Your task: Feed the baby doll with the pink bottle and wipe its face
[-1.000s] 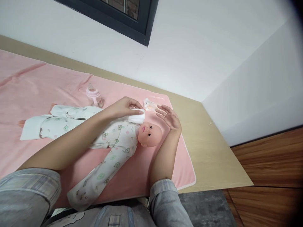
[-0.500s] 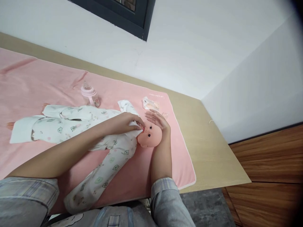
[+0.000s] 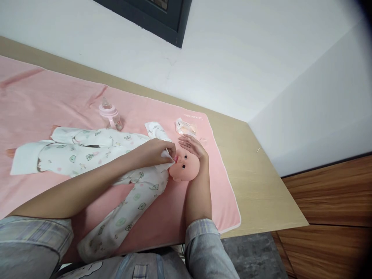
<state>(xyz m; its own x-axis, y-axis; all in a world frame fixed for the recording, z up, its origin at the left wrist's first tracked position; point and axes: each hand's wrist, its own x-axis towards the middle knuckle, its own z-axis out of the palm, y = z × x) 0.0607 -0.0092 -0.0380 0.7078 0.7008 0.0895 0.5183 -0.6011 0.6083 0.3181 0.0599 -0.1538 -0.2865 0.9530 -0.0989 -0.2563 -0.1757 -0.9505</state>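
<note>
A baby doll [image 3: 188, 170] in a white printed outfit [image 3: 145, 182] lies on its back on a pink blanket [image 3: 217, 186], its head toward the right. At the doll's mouth and chin is my left hand [image 3: 154, 150], its fingers closed in a pinch on a thin white cloth or tissue [image 3: 166, 154]. Just which parts of the mouth it touches is hidden by the fingers. My right hand [image 3: 194, 146] lies around the top and far side of the doll's head, palm toward it, fingers stretched out and holding nothing.
A pink-lidded baby bottle [image 3: 110, 113] with a handle stands on the blanket beyond the doll's legs. A small clear packet [image 3: 186, 127] lies past my right fingers, near a small transparent item [image 3: 203, 140]. The wooden table [image 3: 261, 193] borders a white wall [image 3: 226, 69].
My left fingers have curled in more at the doll's mouth, and more of the white cloth or tissue shows in them. My right hand stays at the head.
</note>
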